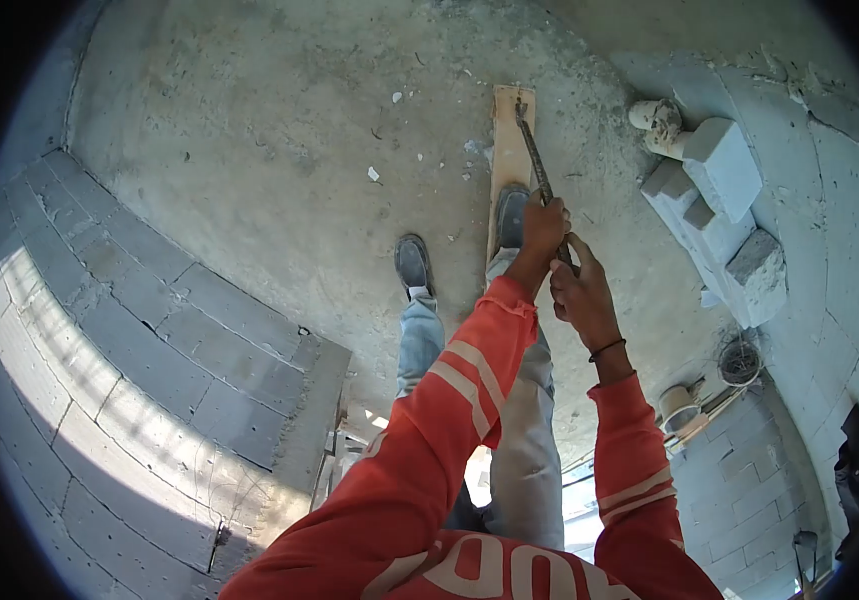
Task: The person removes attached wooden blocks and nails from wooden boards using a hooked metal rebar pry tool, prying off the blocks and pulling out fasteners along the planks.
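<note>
A long wooden plank [511, 140] lies on the concrete floor, with my right shoe [512, 215] planted on it. Both of my hands are closed around a dark metal crowbar [537, 160], whose far, bent end touches the plank near its top end. My left hand [546, 232] wraps the bar just above the shoe. Lower down, my right hand [586, 292] grips near the bar's close end, which is partly hidden by the fingers. My left shoe [413, 262] stands on the floor to the left of the plank.
Block walls rise at the left [164, 330] and right [829, 260]. Pale blocks [724, 170] and a pipe piece [661, 122] sit by the right wall. A bucket [679, 408] and a dark container [739, 362] stand at lower right. Small debris [374, 174] dots the floor.
</note>
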The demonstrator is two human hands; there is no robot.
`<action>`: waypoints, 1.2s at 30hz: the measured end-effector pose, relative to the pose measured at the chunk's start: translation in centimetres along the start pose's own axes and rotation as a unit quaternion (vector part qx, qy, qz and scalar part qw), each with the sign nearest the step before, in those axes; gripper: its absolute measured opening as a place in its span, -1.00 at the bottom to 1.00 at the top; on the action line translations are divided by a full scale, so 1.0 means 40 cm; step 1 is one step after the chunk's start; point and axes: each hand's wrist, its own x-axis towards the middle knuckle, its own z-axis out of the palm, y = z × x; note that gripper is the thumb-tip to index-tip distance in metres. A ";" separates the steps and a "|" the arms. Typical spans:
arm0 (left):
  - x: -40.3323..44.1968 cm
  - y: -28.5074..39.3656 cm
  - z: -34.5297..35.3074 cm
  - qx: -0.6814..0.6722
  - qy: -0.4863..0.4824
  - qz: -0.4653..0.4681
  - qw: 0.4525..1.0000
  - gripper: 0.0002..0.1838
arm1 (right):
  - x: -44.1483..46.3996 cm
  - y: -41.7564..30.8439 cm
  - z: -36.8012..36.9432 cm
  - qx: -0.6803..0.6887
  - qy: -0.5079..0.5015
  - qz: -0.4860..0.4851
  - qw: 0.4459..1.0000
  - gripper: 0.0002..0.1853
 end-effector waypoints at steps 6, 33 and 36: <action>0.200 0.020 0.042 0.373 -0.096 0.254 0.887 -0.87 | 0.127 -0.070 -0.079 -0.490 0.065 -0.302 0.815 -0.64; -0.053 -0.167 0.036 0.256 0.071 0.130 0.955 -0.72 | 0.005 0.221 -0.077 -0.283 0.117 -0.064 0.950 -0.75; -0.079 -0.082 0.062 0.281 0.099 0.107 0.949 -0.66 | 0.021 0.251 -0.071 -0.343 0.122 -0.122 0.923 -0.75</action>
